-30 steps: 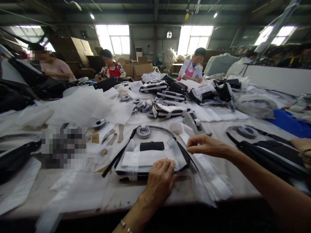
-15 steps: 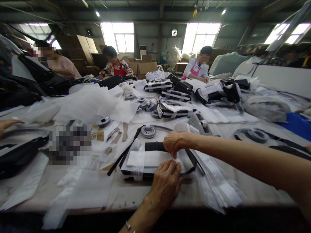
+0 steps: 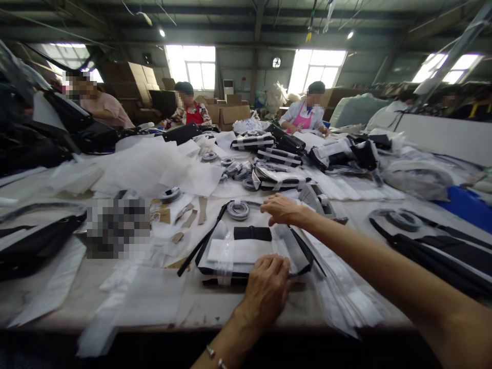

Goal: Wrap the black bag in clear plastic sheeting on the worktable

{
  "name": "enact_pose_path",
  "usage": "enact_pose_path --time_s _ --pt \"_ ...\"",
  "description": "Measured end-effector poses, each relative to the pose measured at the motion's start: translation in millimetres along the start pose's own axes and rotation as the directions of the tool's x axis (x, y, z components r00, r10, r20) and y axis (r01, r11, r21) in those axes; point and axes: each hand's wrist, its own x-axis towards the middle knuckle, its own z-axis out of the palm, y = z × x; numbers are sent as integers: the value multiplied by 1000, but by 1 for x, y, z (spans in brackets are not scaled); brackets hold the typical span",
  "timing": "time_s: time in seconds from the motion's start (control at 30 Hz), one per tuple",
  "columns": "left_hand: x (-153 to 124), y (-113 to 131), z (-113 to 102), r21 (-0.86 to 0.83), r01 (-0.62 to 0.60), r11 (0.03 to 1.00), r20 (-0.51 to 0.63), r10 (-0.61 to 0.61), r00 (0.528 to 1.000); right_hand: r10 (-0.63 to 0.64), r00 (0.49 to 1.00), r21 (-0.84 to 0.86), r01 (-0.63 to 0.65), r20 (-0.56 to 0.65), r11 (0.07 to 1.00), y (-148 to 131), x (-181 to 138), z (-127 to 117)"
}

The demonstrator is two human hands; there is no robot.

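A flat black bag [image 3: 249,251], partly wrapped in white paper and clear plastic, is being pressed down near the front edge of the table [image 3: 230,307], just ahead of the person. The left hand [image 3: 267,289] is being laid palm-down on the bag's near edge, at about 6 o'clock of it, with the fingers spread loosely and nothing gripped. The right hand [image 3: 282,209] is being held over the bag's far edge, at about 1 o'clock of it, fingers half curled and open; whether it is touching the plastic cannot be told. A black strap [image 3: 200,243] is lying stretched from the bag toward 10 o'clock. A grey roll of tape [image 3: 238,210] is sitting just beyond the bag at 12 o'clock, and a grey tape dispenser [image 3: 317,197] is resting near the right hand at 2 o'clock. Clear plastic sleeves [image 3: 342,294] are being left fanned out at 4 o'clock of the bag. Sheets of white tissue paper [image 3: 146,166] are spread at 10 o'clock, and wrapped bags [image 3: 274,177] are piled farther off at 12 o'clock. Three other people are being seen seated at the far side.
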Motion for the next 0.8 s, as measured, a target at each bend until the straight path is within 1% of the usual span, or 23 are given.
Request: enact_pose_path --time_s 0.03,0.07,0.1,0.13,0.17,0.2,0.23,0.27,0.33,0.4,0.43,0.5,0.57,0.63,0.67,0.73,0.77,0.8 --pt "0 0 0 -1 3 1000 1 -3 1000 52 996 62 -48 -67 997 -2 -5 3" --pt "0 1 -1 -2 5 1000 3 -5 1000 116 981 169 -90 -153 982 -7 -10 7" --pt "1 1 -1 -3 8 1000 6 -8 1000 185 954 309 -107 -236 945 -14 -14 12" --pt "1 1 -2 -6 12 1000 10 -12 1000 247 921 454 -90 -300 886 -21 -16 20" --pt "1 1 -2 -10 17 1000 15 -17 1000 285 898 573 -45 -336 818 -30 -18 28" --pt "0 1 -1 -15 20 1000 19 -19 1000 288 893 647 4 -345 762 -39 -18 38" --pt "-1 1 0 -19 23 1000 21 -23 1000 255 910 674 35 -327 738 -47 -18 49" --pt "-2 1 2 -20 25 999 22 -25 999 215 931 676 43 -294 735 -54 -16 59" --pt "-4 1 5 -22 28 999 19 -27 999 159 964 654 20 -213 756 -63 -12 76" --pt "-4 2 5 -27 27 999 11 -27 1000 136 976 627 1 -170 779 -65 -9 87" --pt "-3 2 3 -33 27 999 12 -27 1000 126 977 616 7 -172 787 -64 -8 90" --pt "2 2 -7 -64 35 997 38 -32 999 115 974 599 25 -194 800 -62 -8 92" --pt "10 -3 -25 -94 61 994 72 -54 996 123 968 578 26 -217 816 -60 -9 90" --pt "16 -19 -46 -61 115 992 58 -111 992 122 963 537 28 -242 843 -61 -11 87" --pt "18 -32 -57 -7 148 989 28 -148 989 131 959 500 11 -249 866 -61 -13 85" --pt "17 -65 -72 142 214 966 -32 -212 977 180 951 413 -63 -251 909 -61 -17 80" --pt "15 -83 -76 212 245 946 -13 -248 969 216 945 374 -113 -247 921 -59 -19 77" --pt "11 -100 -78 254 278 926 37 -297 954 248 938 344 -156 -242 926 -57 -22 75"
